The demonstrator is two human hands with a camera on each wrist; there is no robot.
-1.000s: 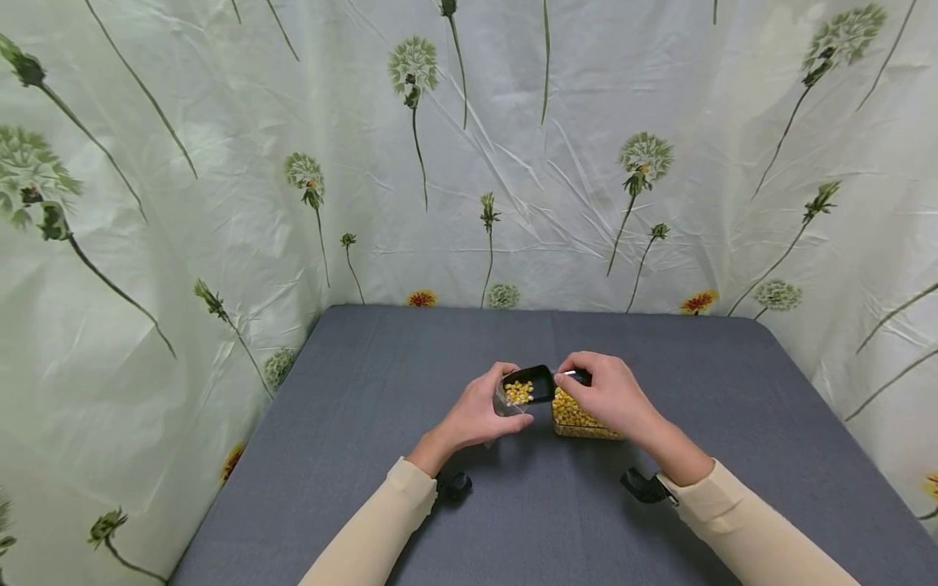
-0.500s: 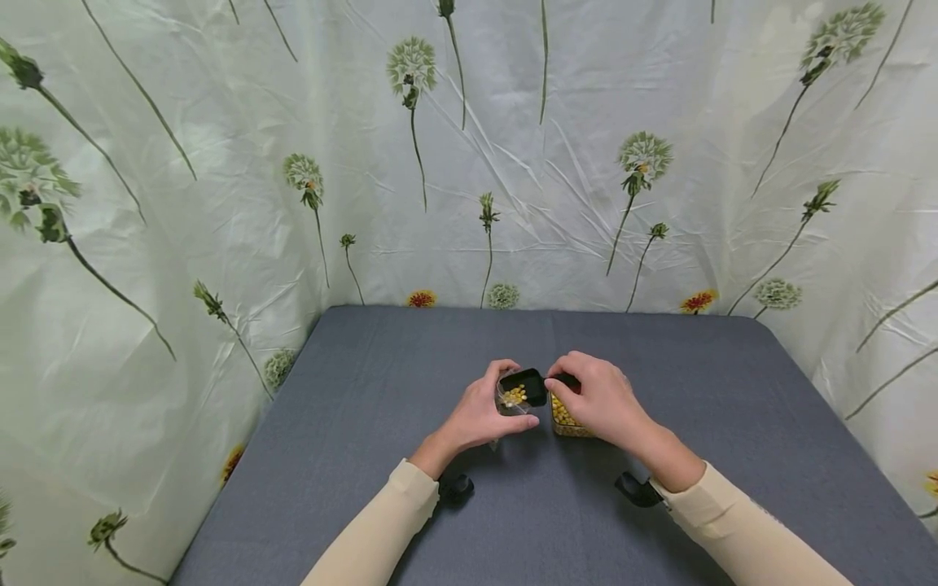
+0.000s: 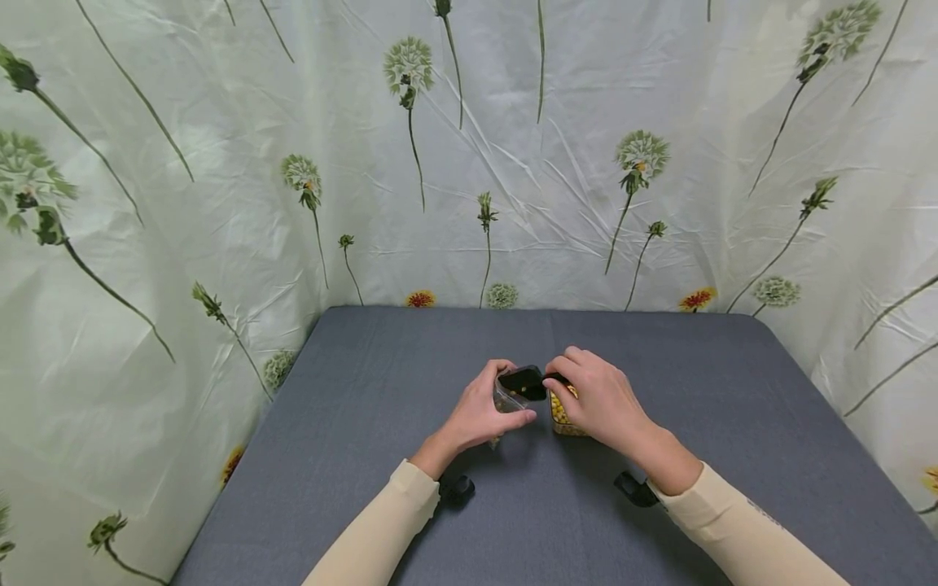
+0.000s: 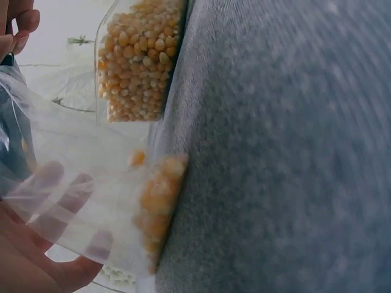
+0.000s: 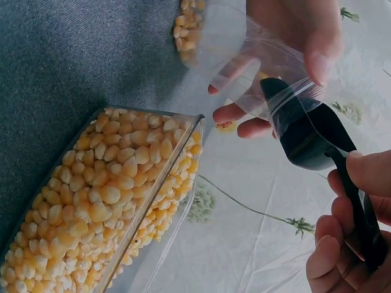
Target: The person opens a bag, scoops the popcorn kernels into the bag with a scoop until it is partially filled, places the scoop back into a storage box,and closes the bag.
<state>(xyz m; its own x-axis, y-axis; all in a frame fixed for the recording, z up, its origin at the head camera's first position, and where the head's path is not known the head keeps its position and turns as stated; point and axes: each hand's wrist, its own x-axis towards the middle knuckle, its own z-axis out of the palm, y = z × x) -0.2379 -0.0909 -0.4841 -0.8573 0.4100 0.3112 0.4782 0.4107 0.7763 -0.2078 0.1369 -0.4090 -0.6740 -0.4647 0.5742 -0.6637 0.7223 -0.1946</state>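
Note:
My left hand (image 3: 479, 411) holds a clear zip bag (image 4: 85, 143) by its mouth, fingers and thumb spread around it. Corn kernels (image 4: 160, 198) lie in the bag's bottom, which hangs right at the cloth. By its handle, my right hand (image 3: 604, 403) grips a black scoop (image 5: 305, 146). The scoop's front edge is inside the bag mouth, tipped toward the bag, with a few kernels showing on it in the head view. One kernel (image 4: 137, 158) appears above the pile within the bag. Below my right hand stands a clear box of corn kernels (image 5: 91, 201), partly hidden by that hand in the head view.
Grey cloth (image 3: 410, 350) covers the table. Behind and at both sides hangs a white curtain (image 3: 366, 122) printed with dandelions. Black wrist cameras (image 3: 458, 491) sit under both forearms, close over the cloth.
The scoop has moved slightly left and tipped further into the bag. Most of its kernels have slid out of it. The left hand has stayed almost still with the bag.

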